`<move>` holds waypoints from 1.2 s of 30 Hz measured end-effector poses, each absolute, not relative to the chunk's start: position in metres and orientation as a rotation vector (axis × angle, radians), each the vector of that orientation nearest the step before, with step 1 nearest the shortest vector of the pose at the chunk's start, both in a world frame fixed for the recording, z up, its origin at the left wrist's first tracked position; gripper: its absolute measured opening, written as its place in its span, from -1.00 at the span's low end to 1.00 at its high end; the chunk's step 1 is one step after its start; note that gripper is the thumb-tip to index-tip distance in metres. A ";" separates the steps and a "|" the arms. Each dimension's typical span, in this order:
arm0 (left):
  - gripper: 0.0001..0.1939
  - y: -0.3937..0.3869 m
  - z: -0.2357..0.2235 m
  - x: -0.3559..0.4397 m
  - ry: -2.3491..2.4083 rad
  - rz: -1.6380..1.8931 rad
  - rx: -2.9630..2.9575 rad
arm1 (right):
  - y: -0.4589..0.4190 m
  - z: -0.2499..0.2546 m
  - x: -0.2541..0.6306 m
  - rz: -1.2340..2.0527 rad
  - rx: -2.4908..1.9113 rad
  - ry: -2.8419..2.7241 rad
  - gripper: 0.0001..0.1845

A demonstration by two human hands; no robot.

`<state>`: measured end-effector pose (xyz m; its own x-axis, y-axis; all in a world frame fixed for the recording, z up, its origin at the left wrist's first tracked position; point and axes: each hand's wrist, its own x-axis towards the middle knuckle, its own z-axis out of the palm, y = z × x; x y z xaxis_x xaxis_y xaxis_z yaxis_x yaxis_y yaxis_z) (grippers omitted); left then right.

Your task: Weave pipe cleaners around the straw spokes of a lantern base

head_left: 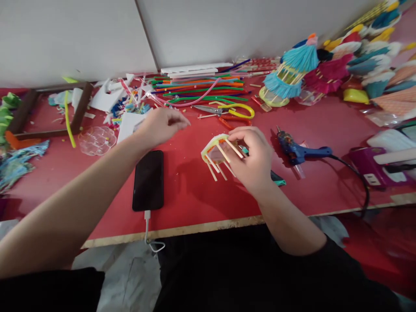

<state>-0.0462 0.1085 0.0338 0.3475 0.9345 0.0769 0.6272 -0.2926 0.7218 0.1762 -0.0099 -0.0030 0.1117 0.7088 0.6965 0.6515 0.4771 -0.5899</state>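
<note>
My right hand (pixel 253 158) is closed around one side of a small craft frame of short wooden sticks (pixel 212 164). Its sticks point down and towards me from a pale base edged in yellow and orange, held just above the red tabletop. My fingers hide the frame's right part. A teal-handled tool (pixel 277 178) shows partly beneath that hand. Over the table to the left, my left hand (pixel 162 126) hangs in the air, fingers loosely bent and somewhat apart, with nothing visible in them. Near its wrist lies a white card (pixel 128 125).
A black phone (pixel 148 182) on a white cable lies near the front edge. A blue glue gun (pixel 300 149) rests at right. Yellow-handled scissors (pixel 238 109) and coloured pipe cleaners (pixel 201 89) lie behind. A blue-roofed model (pixel 290 71) stands at back right, a brown frame (pixel 81 110) at left.
</note>
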 end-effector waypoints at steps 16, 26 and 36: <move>-0.54 0.094 0.023 -0.084 1.278 0.420 2.398 | -0.009 -0.007 0.175 0.080 -1.196 -1.578 -0.85; -0.18 -0.038 -0.011 -0.032 1.166 -0.149 2.637 | -0.010 -0.004 0.180 0.090 -1.184 -1.515 -0.89; -0.18 0.097 -0.008 -0.045 1.050 -0.123 2.722 | -0.008 -0.006 0.180 0.116 -1.186 -1.469 -0.90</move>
<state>-0.0446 0.0965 -0.0075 0.7410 0.6531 -0.1562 0.6715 -0.7201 0.1746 0.1797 -0.0080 -0.0061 0.2018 0.6988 0.6863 0.5822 0.4779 -0.6578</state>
